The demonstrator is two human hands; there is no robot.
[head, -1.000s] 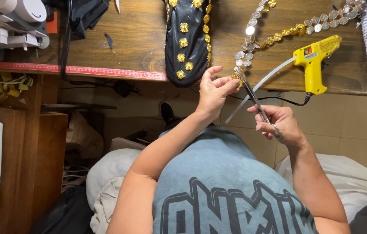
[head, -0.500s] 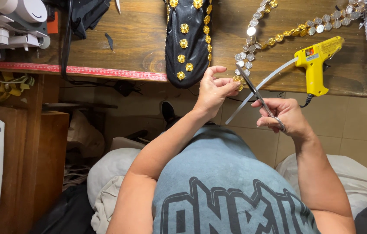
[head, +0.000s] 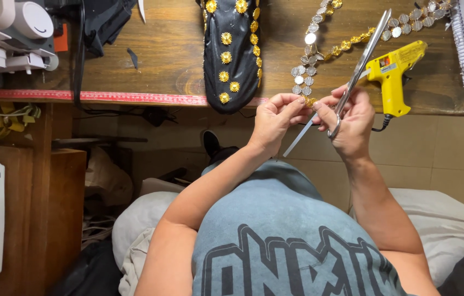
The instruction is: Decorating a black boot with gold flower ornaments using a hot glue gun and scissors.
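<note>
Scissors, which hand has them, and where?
Right hand holds the scissors at the handle loops, blades pointing up. Left hand pinches the trim end.

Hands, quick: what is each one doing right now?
Left hand: fingers pinched shut on the end of the coin trim.
Right hand: closed around the scissors, blades pointing up over the table.

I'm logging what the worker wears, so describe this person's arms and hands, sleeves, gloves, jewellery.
Both arms are bare from the short sleeves down. The left hand and right hand wear no gloves, and no rings, watch or bracelets show. The grey-blue T-shirt has large dark block lettering across the front.
</note>
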